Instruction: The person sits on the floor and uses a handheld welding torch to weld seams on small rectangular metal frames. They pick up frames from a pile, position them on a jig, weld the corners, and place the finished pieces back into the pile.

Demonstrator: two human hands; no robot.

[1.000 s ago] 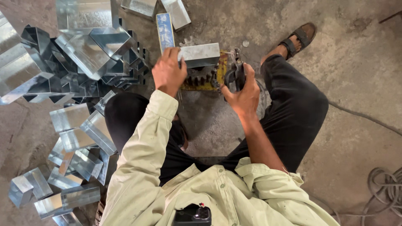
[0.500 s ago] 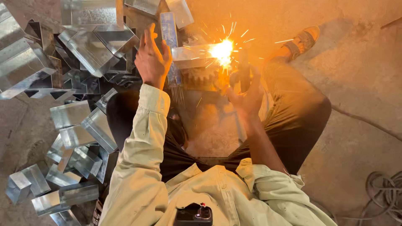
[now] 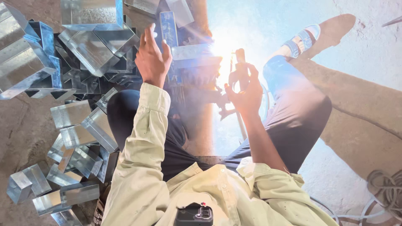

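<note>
Pale cream long-sleeved shirt [image 3: 150, 167], cuffs loose, dark trousers [image 3: 293, 117], strapped grey sandal [image 3: 302, 39].

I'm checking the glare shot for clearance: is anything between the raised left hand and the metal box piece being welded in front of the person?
Nothing visible does. The left hand is lifted, open, just left of the metal box piece; only air shows between them. The right hand grips the welding holder beside the glare.

We see a blinding white-blue flare at twelve o'clock, washing out the grey concrete floor [image 3: 368, 50] toward two o'clock. Shiny folded sheet-metal boxes [image 3: 83, 46] at ten o'clock glint sharply; haze softens the centre.
</note>
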